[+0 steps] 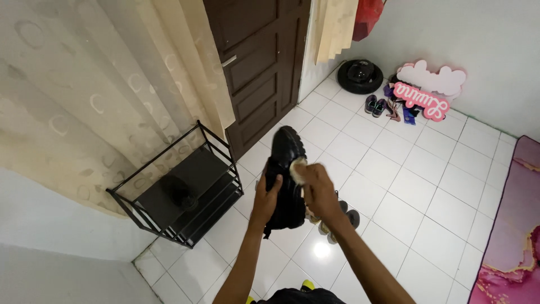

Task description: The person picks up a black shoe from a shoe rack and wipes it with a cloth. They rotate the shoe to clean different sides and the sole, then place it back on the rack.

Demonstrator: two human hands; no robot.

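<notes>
head view: person stands on the white tile floor (394,197), both arms out in front. left hand (265,194) is wrapped around the side of a black shoe (286,169), fingers clenched on it, thumb across the upper; shoe is held up in the air at about waist height, toe pointing away toward the door, not touching the floor or the rack. right hand (318,188) is closed over a small pale cloth or sponge (298,169), fingers curled on it, pressing it against the right side of the shoe near the middle. can't tell which exactly, cloth or sponge, too small.

progress, judged only from this look: wiping is under way, pad sits mid-shoe, toe cap looks dark and a bit glossy, heel end is hidden behind the hands so no call on that part. the second black shoe (179,191) sits on the top shelf of the black metal shoe rack (185,197) to the left, untouched.

around: dark brown door (259,67) straight ahead, cream curtain (112,90) on the left, a pair of sandals (337,217) on the floor just below the right forearm. far off by the wall: black helmet (360,74), small sneakers (374,104), pink and white cloud-shaped sign (430,90). pink rug (512,236) on the right edge.
</notes>
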